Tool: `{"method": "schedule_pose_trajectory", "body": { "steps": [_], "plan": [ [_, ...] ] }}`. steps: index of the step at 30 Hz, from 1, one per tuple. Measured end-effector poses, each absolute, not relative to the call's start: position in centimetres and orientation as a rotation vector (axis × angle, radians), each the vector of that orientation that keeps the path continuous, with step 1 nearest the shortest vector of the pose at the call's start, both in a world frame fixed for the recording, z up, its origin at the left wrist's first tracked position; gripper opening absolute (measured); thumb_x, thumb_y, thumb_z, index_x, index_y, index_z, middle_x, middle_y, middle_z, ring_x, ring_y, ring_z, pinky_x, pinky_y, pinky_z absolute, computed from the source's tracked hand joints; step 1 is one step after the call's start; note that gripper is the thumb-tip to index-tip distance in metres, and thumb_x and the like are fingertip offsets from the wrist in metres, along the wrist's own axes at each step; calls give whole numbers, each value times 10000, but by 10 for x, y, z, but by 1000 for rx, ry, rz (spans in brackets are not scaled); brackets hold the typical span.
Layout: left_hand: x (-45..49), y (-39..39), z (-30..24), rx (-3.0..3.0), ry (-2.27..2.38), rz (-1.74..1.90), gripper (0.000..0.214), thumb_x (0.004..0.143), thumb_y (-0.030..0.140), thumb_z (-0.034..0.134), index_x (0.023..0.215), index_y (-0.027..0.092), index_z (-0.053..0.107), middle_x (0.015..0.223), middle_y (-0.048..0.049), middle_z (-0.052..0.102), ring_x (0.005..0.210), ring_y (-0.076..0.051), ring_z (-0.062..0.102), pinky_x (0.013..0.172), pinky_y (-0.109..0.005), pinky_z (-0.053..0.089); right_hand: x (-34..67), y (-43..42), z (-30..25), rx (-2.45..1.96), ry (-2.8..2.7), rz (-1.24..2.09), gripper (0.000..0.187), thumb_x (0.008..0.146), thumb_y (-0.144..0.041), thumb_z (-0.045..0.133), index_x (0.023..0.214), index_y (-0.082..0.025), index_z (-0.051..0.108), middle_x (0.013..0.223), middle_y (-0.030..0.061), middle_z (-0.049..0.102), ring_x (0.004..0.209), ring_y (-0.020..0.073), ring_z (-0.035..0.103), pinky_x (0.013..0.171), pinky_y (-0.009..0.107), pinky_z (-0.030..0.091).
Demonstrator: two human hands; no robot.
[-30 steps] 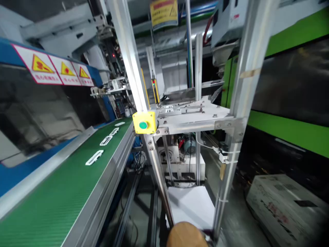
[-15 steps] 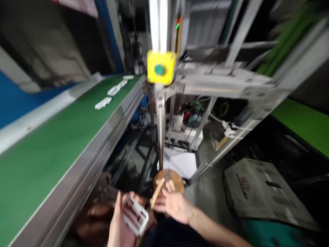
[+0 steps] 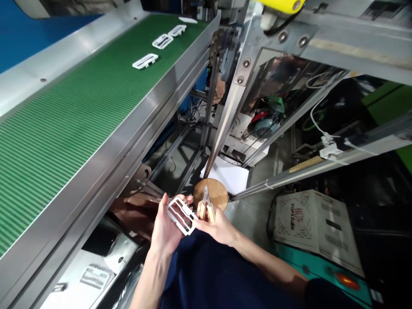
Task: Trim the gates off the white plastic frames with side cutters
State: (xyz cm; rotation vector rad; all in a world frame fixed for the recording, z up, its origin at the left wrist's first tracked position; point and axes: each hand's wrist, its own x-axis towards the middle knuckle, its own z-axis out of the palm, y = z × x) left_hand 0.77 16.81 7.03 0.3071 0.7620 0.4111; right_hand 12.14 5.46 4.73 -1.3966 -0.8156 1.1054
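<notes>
My left hand [image 3: 165, 229] holds a white plastic frame part [image 3: 181, 215] by its edge, low in the middle of the view above my dark blue lap. My right hand [image 3: 216, 226] is closed on a small pair of cutters with pale handles [image 3: 206, 205], whose tip sits right beside the part's right edge. Three more white frame parts [image 3: 145, 61] lie on the green conveyor belt [image 3: 61, 116] at the upper left, far from both hands.
The belt's steel side rail [image 3: 128, 137] runs diagonally on my left. An aluminium frame post [image 3: 225, 124] stands ahead, with a round wooden stool top [image 3: 215, 193] at its foot. A white box [image 3: 312, 227] lies to the right, and a bin holding white parts [image 3: 93, 274] sits at lower left.
The view has tilted down from the machine frame to my lap. Both hands came into view, and they hold the white part and the cutters steadier and closer together.
</notes>
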Motion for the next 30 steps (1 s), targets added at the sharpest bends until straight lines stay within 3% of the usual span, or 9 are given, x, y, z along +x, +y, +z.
{"method": "schedule_pose_trajectory", "body": {
  "steps": [6, 11, 18, 22, 26, 30],
  "plan": [
    [-9, 187, 66, 824, 813, 559, 175, 779, 268, 663, 880, 125, 664, 805, -32, 637, 722, -123, 568, 666, -202, 455, 131, 52, 50, -1406, -867, 1024, 229, 762, -214, 602, 723, -183, 379, 744, -25, 408, 652, 93, 411, 630, 245, 372],
    [-17, 207, 79, 1195, 787, 279, 228, 758, 294, 692, 897, 114, 683, 815, -62, 652, 671, -130, 538, 629, -213, 435, 139, 48, 50, -1434, -981, 1016, 231, 764, -196, 595, 708, -180, 372, 745, -21, 402, 660, 94, 412, 642, 249, 375],
    [-14, 217, 92, 1481, 624, 91, 223, 772, 343, 657, 694, 135, 633, 607, -23, 578, 567, -142, 505, 557, -224, 405, 144, 41, 50, -1402, -1038, 1097, 250, 777, -241, 598, 721, -183, 360, 739, -23, 404, 637, 86, 395, 613, 242, 360],
    [-12, 213, 94, 1689, 598, 101, 184, 807, 321, 606, 725, 157, 622, 677, -35, 613, 621, -164, 540, 583, -225, 416, 144, 39, 47, -1363, -1036, 1144, 280, 769, -275, 624, 709, -181, 367, 713, -30, 381, 620, 81, 364, 581, 233, 332],
    [-12, 206, 95, 1712, 524, 210, 158, 812, 289, 589, 727, 161, 627, 984, -110, 633, 865, -242, 576, 757, -277, 439, 138, 36, 37, -1266, -970, 1272, 323, 760, -355, 644, 688, -170, 389, 698, -26, 399, 629, 83, 386, 579, 225, 333],
    [-18, 192, 94, 1720, 424, 46, 174, 857, 290, 524, 790, 157, 613, 830, -81, 624, 760, -206, 557, 698, -263, 424, 123, 25, 23, -1278, -933, 1431, 308, 724, -362, 673, 732, -161, 440, 643, -44, 408, 589, 72, 372, 538, 201, 316]
  ]
}}
